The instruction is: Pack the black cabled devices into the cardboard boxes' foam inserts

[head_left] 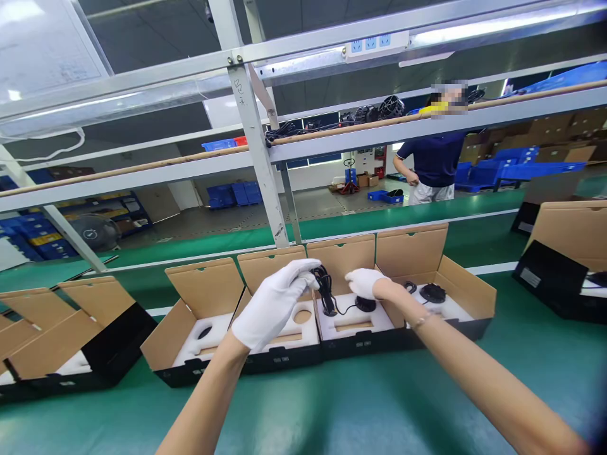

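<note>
Coiled black cable (pixel 325 287) hangs over the third open box (pixel 353 319) in the row on the green counter (pixel 332 404), its lower end trailing by a thin wire to a round black part (pixel 365 304) set in that box's white foam insert (pixel 353 321).

At the far left, further open cardboard boxes (pixel 71 328) stand with their flaps up. Next comes a box (pixel 199 322) whose white foam shows a dark round recess. Beside it is the second box (pixel 279 328), with a foam insert bearing an open round hole (pixel 302 316); the left hand (pixel 275 303), in a white glove, hovers above it, fingers curled closed around the top of the coiled cable. To the right, the gloved right hand (pixel 365 282) is loosely curled over the third box, just above the round black part; whether it grips anything I cannot tell. The fourth box (pixel 441 297) holds a round black disc (pixel 432 292) seated in its foam with a cable beside it. At the far right, another open box (pixel 564 265) lies apart from the row.

Behind the metal rack (pixel 256 145), a person in a dark shirt (pixel 434 158) stands on the other side.
</note>
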Motion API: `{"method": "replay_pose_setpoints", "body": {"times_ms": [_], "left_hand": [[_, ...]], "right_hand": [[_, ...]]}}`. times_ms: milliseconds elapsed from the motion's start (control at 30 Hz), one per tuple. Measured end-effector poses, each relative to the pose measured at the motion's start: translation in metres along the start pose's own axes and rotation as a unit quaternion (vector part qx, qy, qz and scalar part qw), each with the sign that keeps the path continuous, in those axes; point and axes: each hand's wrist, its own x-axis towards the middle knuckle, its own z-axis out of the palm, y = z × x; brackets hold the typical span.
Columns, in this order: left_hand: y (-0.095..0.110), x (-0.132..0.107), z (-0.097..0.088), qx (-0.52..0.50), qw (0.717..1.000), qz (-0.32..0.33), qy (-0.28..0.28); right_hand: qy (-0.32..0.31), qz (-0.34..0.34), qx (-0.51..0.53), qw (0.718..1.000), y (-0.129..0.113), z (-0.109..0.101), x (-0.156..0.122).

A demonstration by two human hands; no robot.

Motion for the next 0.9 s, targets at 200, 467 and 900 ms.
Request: {"method": "replay_pose_setpoints", "body": {"times_ms": [200,467,900], "left_hand": [[-0.014,0.047,0.021,0.039,0.989,0.132,0.047],[-0.033,0.083,0.082,0.105,0.984,0.067,0.128],[-0.066,0.108,0.079,0.208,0.965,0.08,-0.14]], "right_hand": [[0.148,-0.302,0.394,0.856,-0.018,-0.041,-0.053],[0.185,-0.196,0.619,0.738,-0.028,-0.012,-0.032],[0.357,-0.042,-0.022,0.933,-0.023,-0.033,-0.066]]}}
